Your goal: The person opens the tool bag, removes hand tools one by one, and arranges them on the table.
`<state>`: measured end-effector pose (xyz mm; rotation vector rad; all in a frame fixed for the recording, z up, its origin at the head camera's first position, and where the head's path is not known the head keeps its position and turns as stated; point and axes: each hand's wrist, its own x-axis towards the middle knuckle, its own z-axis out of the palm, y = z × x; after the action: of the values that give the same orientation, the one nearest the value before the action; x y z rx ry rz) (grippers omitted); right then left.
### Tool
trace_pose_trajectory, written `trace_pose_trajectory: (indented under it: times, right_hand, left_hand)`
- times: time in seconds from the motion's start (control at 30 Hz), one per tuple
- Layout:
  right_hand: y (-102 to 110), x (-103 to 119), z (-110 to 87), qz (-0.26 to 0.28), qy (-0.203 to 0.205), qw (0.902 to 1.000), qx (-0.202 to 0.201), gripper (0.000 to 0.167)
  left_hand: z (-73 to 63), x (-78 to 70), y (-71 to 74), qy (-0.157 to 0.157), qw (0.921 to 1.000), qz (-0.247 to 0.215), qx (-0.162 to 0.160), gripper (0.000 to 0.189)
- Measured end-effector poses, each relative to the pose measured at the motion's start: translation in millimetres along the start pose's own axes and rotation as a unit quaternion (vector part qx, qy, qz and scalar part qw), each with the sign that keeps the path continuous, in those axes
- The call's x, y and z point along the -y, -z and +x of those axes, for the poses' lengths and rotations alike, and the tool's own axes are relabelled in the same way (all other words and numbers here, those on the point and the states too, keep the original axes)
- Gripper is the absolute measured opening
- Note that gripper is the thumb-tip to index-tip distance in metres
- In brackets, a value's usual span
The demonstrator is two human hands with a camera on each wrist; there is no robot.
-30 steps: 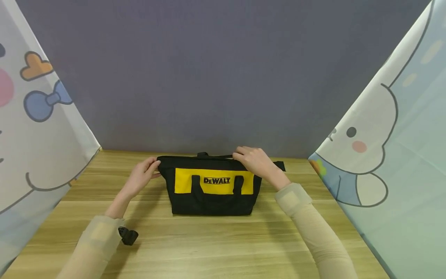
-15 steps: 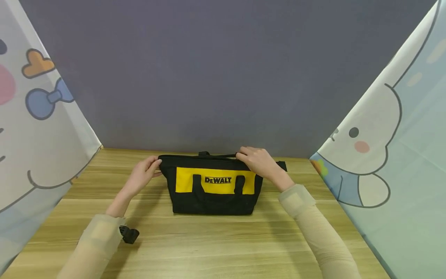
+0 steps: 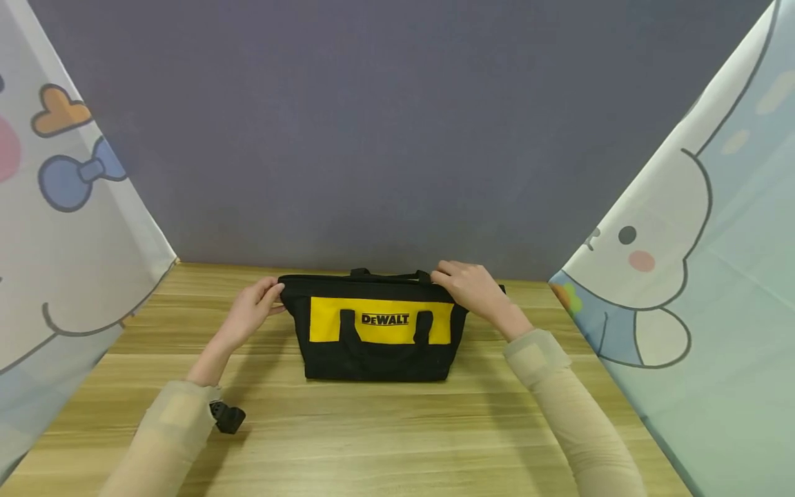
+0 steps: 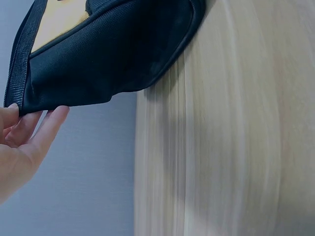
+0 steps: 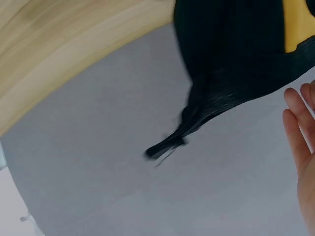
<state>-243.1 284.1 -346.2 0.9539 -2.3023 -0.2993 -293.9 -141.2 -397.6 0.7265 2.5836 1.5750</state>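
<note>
A black and yellow DeWalt tool bag [image 3: 379, 366] stands upright on the wooden table, yellow panel and front handle facing me. My left hand [image 3: 248, 314] pinches its top left corner; in the left wrist view the thumb and fingers of the left hand [image 4: 22, 152] hold that corner from both sides. At the top edge, right of centre, my right hand [image 3: 472, 290] pinches along the zipper line, though its fingertips hide the zipper pull. The right wrist view shows the right hand [image 5: 305, 142] partly cut off, beside the bag's top edge, and a loose zipper end [image 5: 167, 146] sticking out.
Behind the bag rises a grey wall panel [image 3: 366, 138]. Cartoon-printed sheets [image 3: 671, 276] slope along both sides of the wooden table [image 3: 385, 442]. A small black device [image 3: 228, 418] shows beside the left cuff. The rear handle [image 3: 391, 276] stands up behind the top edge.
My right hand has slid a little to the right along the bag's top edge, uncovering more of the rear handle. The left hand keeps its hold on the corner.
</note>
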Motion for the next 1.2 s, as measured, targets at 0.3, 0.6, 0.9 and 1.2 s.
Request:
trace_pose_trajectory:
  times: [0.3, 0.6, 0.9, 1.2]
  right_hand:
    - [2, -3, -6.3, 0.005, -0.008, 1.0000, 0.002, 0.010]
    - [3, -12, -24.4, 0.004, -0.031, 0.9993, 0.017, 0.009]
    - [5, -18, -36.2, -0.002, -0.034, 0.9993, 0.017, 0.009]
    - [7, -21, -41.5, -0.009, -0.033, 0.9994, -0.003, 0.012]
  left_hand:
    - [-1.6, 1.6, 3.3, -0.007, 0.9998, 0.014, -0.007, 0.034]
    - [-2.4, 3.3, 0.6, -0.014, 0.9997, 0.019, -0.011, 0.035]
    - [-1.2, 4.3, -0.2, -0.010, 0.9995, 0.028, -0.012, 0.035]
    - [0.3, 3.8, -1.4, -0.007, 0.9994, 0.033, -0.011, 0.035]
